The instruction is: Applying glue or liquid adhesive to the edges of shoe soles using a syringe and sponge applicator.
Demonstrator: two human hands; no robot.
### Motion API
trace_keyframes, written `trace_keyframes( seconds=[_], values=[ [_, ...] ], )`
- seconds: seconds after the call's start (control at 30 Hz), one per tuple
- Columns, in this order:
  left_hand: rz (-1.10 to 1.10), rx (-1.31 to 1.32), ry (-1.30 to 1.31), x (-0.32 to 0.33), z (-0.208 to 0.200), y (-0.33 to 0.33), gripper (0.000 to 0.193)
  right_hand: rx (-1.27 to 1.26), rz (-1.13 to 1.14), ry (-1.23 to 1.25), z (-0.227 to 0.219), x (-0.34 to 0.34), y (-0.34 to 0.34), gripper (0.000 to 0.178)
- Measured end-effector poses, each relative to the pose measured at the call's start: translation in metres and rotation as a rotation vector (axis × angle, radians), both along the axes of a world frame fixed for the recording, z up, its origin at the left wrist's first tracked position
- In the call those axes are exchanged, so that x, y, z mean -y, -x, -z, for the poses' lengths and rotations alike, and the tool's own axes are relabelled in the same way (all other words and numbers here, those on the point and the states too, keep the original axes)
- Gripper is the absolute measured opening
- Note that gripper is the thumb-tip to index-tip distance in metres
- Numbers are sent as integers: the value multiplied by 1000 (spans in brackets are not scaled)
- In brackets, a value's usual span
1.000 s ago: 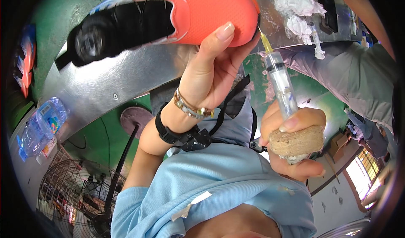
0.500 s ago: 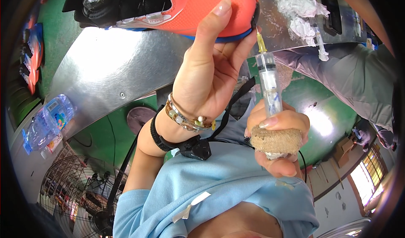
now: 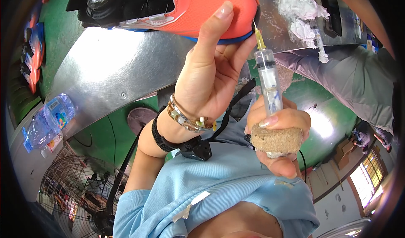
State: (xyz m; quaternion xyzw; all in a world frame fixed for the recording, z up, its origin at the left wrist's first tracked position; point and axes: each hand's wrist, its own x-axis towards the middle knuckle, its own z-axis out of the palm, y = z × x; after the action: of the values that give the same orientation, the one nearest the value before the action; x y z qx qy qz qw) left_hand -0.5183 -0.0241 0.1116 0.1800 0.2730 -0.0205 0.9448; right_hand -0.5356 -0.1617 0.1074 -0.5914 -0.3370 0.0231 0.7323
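Note:
An orange and black sports shoe (image 3: pixel 202 8) with a blue sole edge lies on its side across the top of the view. My left hand (image 3: pixel 206 65) grips its toe end from below, thumb over the orange upper, fingers partly hidden under the sole. A clear syringe (image 3: pixel 268 80) with a yellow needle hub points upward in my right hand (image 3: pixel 280 120). The needle tip meets the dark toe edge of the shoe, or sits very close to it. Tan wrapping (image 3: pixel 276 139) surrounds the syringe's lower end, between my fingers and thumb.
Crumpled white tissue (image 3: pixel 297 6), a second syringe (image 3: pixel 319 44) and a dark phone-like slab (image 3: pixel 331 12) lie on the metal table (image 3: pixel 114 65). Left of it are a plastic bottle (image 3: pixel 48 122) and a wire-cage fan (image 3: pixel 80 187). Another person's grey-clad leg (image 3: pixel 341 77) is at right.
The shoe has shifted very slightly right, and the needle tip has moved a little up and left along the toe edge. Both hands keep their hold.

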Motion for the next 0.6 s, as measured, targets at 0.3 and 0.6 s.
trace_keyframes(
  seconds=[0.3,0.6],
  values=[
    [-6,-76,198,-9,-20,-4,37,-31,-5,-13,4,1,5,66],
    [-86,190,243,-3,-9,-1,51,102,26,-48,12,1,-1,67]
  ],
)
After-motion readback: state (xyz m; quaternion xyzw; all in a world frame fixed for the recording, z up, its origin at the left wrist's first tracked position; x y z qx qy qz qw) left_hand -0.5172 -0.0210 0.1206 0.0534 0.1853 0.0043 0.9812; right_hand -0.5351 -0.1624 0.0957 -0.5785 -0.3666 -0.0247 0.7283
